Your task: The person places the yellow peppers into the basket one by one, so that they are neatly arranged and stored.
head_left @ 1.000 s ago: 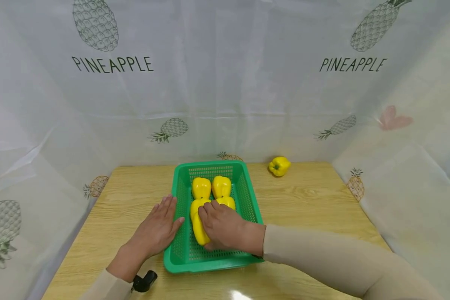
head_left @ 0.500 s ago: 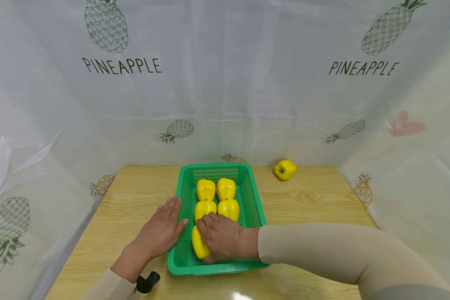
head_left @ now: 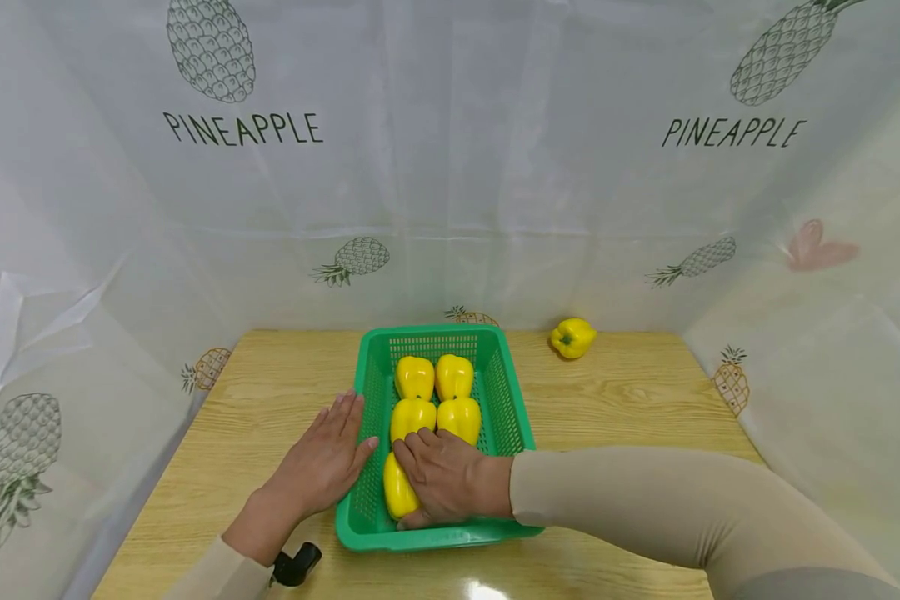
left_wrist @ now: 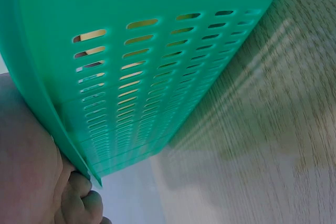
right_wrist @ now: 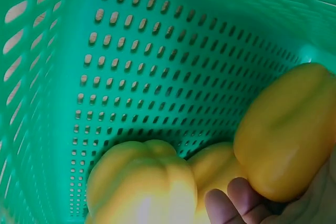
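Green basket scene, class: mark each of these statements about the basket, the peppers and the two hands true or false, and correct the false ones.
1. The green basket holds yellow peppers. True.
2. One lone pepper lies on the wooden table outside the basket. True.
3. The left hand is inside the basket gripping a pepper. False: it rests flat against the outside of the basket's left wall.
4. The right hand is inside the basket holding the nearest pepper. True.
5. The lone pepper lies to the left of the basket. False: it lies to the right, near the far edge of the table.
6. The peppers are red. False: all are yellow.
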`<state>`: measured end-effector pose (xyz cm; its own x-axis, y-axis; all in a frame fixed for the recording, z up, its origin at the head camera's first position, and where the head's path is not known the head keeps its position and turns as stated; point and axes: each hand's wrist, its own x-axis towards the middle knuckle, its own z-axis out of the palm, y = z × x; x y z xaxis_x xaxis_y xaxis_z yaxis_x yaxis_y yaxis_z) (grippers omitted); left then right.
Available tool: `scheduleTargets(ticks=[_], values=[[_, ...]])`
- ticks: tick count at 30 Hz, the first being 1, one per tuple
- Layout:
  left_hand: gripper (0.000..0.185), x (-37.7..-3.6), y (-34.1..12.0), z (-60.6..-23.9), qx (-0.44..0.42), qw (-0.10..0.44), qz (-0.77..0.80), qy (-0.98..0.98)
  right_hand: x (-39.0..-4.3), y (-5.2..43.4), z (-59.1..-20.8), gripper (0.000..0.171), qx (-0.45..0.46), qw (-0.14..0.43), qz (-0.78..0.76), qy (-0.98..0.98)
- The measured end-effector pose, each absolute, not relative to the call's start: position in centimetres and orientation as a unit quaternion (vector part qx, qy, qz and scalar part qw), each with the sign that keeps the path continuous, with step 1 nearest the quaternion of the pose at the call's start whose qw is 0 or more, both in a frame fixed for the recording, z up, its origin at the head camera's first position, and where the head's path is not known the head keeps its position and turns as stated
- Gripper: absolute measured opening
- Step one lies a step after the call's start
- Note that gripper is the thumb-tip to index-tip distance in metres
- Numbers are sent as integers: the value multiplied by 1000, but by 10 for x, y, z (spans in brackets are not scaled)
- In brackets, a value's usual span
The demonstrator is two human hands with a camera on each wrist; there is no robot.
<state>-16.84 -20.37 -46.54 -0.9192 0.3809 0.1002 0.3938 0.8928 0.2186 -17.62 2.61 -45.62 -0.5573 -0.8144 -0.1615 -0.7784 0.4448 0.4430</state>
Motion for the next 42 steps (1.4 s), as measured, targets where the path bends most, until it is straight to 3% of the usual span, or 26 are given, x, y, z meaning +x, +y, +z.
scheduleTargets(ticks=[7, 17, 25, 42], values=[[70, -168, -203, -465, -200, 32, -121, -972, -178, 26, -458, 102, 472, 13, -249, -846], [70, -169, -203, -466, -206, 38, -124, -970, -177, 25, -459, 76, 495, 15, -245, -833], [70, -168, -204, -466, -202, 33, -132, -970, -178, 26, -454, 79, 483, -11, -236, -843], [69, -167, -203, -465, -199, 38, -131, -971, -182, 27, -451, 89, 488, 52, -260, -831]])
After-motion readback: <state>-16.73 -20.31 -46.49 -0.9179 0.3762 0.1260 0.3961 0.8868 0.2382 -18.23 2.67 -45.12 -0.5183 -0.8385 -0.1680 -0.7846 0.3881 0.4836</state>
